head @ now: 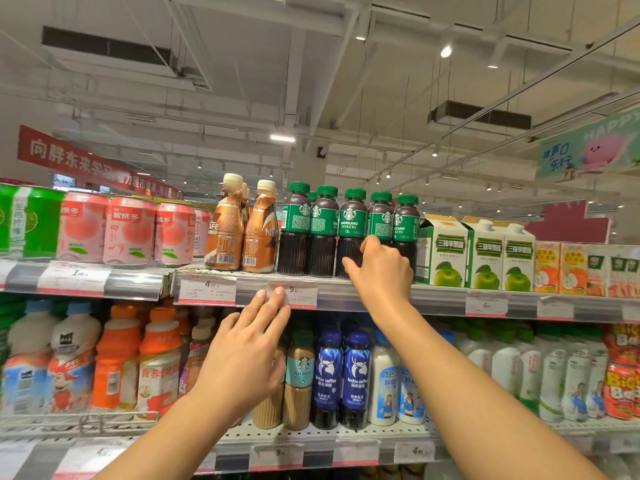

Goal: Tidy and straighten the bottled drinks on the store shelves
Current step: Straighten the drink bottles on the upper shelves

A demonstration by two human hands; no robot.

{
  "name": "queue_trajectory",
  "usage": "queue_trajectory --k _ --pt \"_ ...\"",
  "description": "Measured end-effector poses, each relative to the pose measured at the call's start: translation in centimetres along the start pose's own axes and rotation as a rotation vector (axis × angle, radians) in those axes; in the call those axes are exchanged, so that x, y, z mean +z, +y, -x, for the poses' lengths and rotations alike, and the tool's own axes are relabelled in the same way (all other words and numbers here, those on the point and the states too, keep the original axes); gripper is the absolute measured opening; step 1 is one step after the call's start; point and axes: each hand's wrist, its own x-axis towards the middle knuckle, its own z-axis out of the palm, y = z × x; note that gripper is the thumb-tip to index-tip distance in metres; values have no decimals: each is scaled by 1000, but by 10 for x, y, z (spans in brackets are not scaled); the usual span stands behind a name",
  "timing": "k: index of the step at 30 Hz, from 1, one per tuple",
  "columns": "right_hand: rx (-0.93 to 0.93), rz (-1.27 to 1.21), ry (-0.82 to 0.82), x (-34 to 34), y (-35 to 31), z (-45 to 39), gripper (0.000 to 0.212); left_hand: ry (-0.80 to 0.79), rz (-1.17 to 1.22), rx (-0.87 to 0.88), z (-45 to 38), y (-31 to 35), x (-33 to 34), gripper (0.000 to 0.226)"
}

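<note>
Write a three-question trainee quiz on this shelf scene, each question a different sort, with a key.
1. True or false: the right hand is at the green-capped Starbucks bottles on the upper shelf.
2. The left hand has its fingertips at: A) an orange bottle, B) the price tag strip on the upper shelf's edge, C) a green can.
3. Fill in: directly right of the Starbucks bottles stand white cartons printed with green ____.

Key: 1 true; 2 B; 3 apples.
</note>
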Motion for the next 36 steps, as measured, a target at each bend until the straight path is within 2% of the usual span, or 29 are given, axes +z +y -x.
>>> queue_trajectory --k 12,17,21,26,29,32,36 --pt "23 -53 -32 0 1 9 36 -34 27 -7 1 0 -1 81" --pt "-131 -128 -74 1 1 36 35 -50 72 1 1 -1 -2 78" --pt "-227 -144 -136 5 -2 75 36 -65 161 34 11 -4 -8 65" --pt "-226 -208 -194 12 -4 121 31 -85 280 35 56 -23 -11 48" --pt "-199 -246 -272 19 -7 153 31 -183 318 18 91 -42 -6 48" --pt "-182 -265 -362 24 -14 184 36 -377 351 2 120 -59 -2 55" --pt "-208 -325 -621 20 -31 214 36 -664 366 5 148 -73 -11 50"
